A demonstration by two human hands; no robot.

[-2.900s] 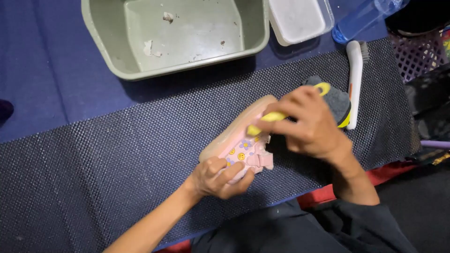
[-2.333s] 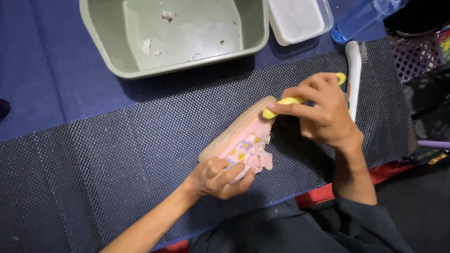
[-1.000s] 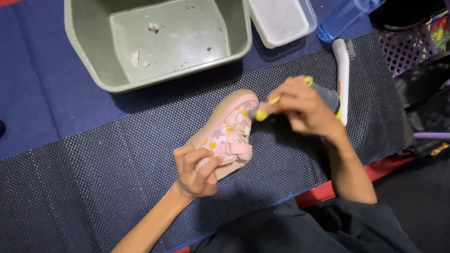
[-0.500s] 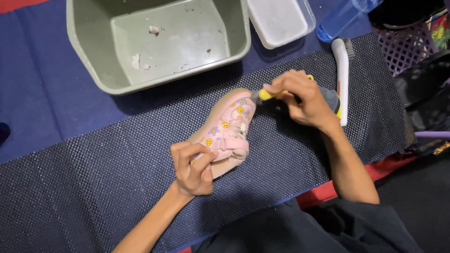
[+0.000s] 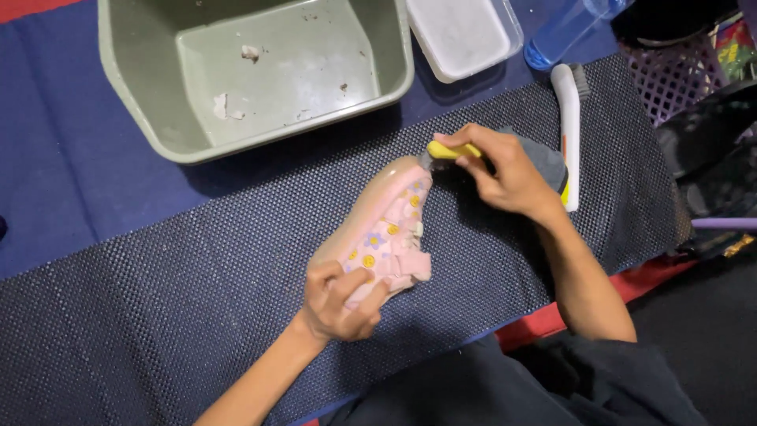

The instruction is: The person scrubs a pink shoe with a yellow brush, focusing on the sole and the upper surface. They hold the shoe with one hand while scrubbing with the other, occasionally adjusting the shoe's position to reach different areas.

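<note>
A small pink shoe with flower patches lies on its side on a black textured mat. My left hand grips the shoe at its heel end. A yellow-handled brush is held in my right hand, its head touching the shoe's toe end. A grey and yellow object lies partly hidden behind my right hand.
A grey-green plastic tub stands at the back, with a white lidded box and a blue bottle to its right. A white brush lies on the mat's right side. A purple basket sits at the far right.
The shoe has been turned so its toe points up toward the tub. My left hand shifted to the heel, and my right hand moved the brush up to the toe.
</note>
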